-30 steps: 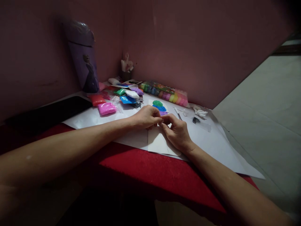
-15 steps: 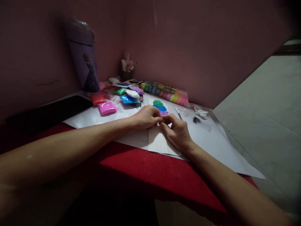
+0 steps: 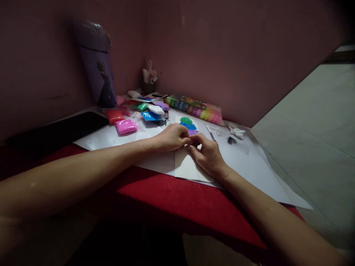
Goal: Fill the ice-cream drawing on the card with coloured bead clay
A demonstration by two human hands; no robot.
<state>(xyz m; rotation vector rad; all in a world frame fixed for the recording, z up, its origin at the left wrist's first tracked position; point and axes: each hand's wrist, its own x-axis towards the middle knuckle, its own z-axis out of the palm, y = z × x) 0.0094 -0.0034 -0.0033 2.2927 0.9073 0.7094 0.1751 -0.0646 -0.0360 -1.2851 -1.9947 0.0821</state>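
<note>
The left hand (image 3: 172, 136) and right hand (image 3: 208, 153) are being held over the card (image 3: 184, 167), partly hiding it, with green, blue and purple patches (image 3: 188, 126) showing just beyond. Fingers are being held bent, tips close together; whether anything is being pinched cannot be told. Space on the left is being crowded by packets (image 3: 126, 126) and a dark slab (image 3: 69, 129), on the right by a slim tool (image 3: 212, 136) and a white scrap (image 3: 235, 130). The wall (image 3: 222, 48) is being lined by a colour pack (image 3: 194, 109), a cup (image 3: 149, 88) and a purple bin (image 3: 102, 79). The red-clothed counter (image 3: 172, 199) is being largely covered by white paper (image 3: 257, 170); pale tiles (image 3: 310, 111) are being dimly lit at right.
</note>
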